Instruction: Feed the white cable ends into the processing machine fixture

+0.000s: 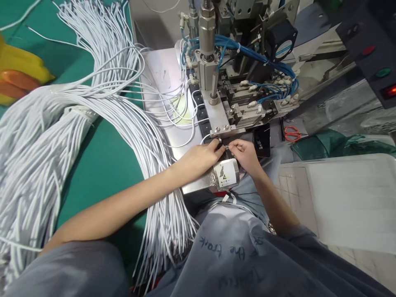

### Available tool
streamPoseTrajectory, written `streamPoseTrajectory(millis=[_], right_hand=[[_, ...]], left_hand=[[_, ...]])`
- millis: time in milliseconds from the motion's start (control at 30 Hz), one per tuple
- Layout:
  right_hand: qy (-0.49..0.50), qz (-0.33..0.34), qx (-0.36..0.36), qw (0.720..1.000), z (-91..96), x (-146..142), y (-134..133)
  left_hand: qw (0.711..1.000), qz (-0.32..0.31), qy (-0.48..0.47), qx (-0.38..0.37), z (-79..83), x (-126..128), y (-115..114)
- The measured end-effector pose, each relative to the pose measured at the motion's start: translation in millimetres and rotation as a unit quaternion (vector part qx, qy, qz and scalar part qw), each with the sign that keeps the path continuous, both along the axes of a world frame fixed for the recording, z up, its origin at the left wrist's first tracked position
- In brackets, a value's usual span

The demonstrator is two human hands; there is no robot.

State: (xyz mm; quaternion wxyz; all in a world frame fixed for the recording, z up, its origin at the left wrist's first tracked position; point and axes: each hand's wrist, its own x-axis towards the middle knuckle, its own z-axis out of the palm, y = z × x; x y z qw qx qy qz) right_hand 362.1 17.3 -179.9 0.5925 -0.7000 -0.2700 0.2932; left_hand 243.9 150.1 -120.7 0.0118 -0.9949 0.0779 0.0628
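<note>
My left hand point(206, 157) reaches in at the front of a metal pressing machine point(218, 111), its fingers pinched together. My right hand point(246, 154) is closed too, thumb and forefinger gripping a small silvery connector point(227, 147) between the two hands. What my left fingers hold is hidden; a white cable point(204, 138) curves in right beside them. Just below the hands is a silver cylinder with a white label point(226, 174). Several white cables point(173, 111) run from the bundle on the left to a row of black slots point(202, 111) along the machine's side.
Thick bundles of white cables point(117, 107) lie over the green tabletop point(114, 165). A yellow and orange object point(21, 74) sits at far left. Right of the machine are red-handled scissors point(292, 133), a small black tray point(262, 140), a white bin point(349, 198) and a button panel point(368, 57).
</note>
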Motion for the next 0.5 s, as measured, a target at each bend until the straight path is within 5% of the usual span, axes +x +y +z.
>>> streamPoseTrajectory(millis=[333, 500], right_hand=[[0.052, 0.045, -0.016, 0.998, -7.6, 0, 6], [-0.023, 0.065, -0.022, 0.997, -18.8, 4, 5]], left_hand=[[0.999, 0.019, -0.023, -0.018, 2.6, -1, 0], [0.999, 0.047, 0.007, 0.005, 13.2, -8, -1]])
